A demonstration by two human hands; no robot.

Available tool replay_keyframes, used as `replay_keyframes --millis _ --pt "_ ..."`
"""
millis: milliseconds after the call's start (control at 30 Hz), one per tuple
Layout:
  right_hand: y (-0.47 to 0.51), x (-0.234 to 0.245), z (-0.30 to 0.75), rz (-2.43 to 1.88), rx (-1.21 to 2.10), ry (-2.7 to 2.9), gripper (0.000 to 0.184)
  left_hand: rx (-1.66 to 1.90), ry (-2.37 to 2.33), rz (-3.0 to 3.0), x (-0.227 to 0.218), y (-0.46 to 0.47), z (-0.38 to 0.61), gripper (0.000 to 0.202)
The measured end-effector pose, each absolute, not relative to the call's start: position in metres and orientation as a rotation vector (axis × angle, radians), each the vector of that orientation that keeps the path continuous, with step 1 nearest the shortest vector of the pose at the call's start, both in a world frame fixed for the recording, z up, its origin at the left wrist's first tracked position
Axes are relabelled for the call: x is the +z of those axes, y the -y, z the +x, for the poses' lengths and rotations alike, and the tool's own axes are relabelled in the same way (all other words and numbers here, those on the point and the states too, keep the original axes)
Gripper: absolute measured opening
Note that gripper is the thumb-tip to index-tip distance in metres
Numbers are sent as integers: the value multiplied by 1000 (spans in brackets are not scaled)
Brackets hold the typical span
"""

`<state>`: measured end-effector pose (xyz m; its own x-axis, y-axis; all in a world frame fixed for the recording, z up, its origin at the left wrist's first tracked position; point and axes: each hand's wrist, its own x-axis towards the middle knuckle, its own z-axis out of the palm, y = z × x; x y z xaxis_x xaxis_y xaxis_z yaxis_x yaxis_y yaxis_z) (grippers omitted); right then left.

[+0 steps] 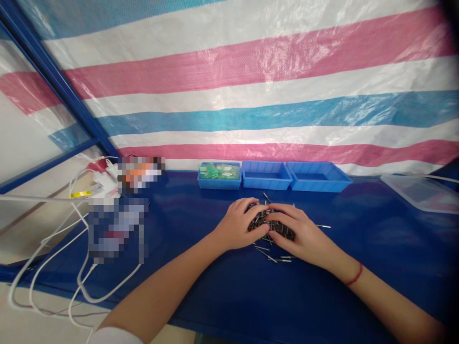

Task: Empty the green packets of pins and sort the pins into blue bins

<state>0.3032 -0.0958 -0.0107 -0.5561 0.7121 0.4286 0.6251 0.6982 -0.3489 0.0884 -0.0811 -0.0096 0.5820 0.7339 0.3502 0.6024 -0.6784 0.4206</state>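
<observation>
On a blue table (201, 286) before a striped tarp (251, 67), left hand (237, 225) and right hand (300, 235) curl fingers around pins (258, 223).

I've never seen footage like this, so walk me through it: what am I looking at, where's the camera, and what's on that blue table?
There is no machine here. These are a person's two bare hands, filmed by a camera worn on the head that looks forward and down. The left hand and right hand are cupped over a pile of small dark parts with thin metal leads. A few loose ones lie beside it on the blue table cover. Whether any piece is pinched cannot be told. Behind stand three blue bins; the left one holds green parts. A clear tray lies far right and white cables far left.
</observation>
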Motion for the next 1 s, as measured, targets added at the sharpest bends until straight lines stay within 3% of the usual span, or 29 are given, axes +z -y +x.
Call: replay_keyframes --millis 167,300,667,867,1000 --pt "109 -16 346 -1204 130 2424 74 367 -1079 2565 8 95 72 104" --pt "119 -40 372 -1471 67 2396 98 254 -1036 2585 12 106 76 116" --pt "109 -41 337 -1235 292 2469 115 592 -1162 2510 -17 87 93 103" --pt "85 -39 314 -1116 343 2433 108 685 -1111 2455 -27 80 96 84" --pt "75 -39 296 -1020 376 2382 93 742 -1148 2440 -28 81 99 71"
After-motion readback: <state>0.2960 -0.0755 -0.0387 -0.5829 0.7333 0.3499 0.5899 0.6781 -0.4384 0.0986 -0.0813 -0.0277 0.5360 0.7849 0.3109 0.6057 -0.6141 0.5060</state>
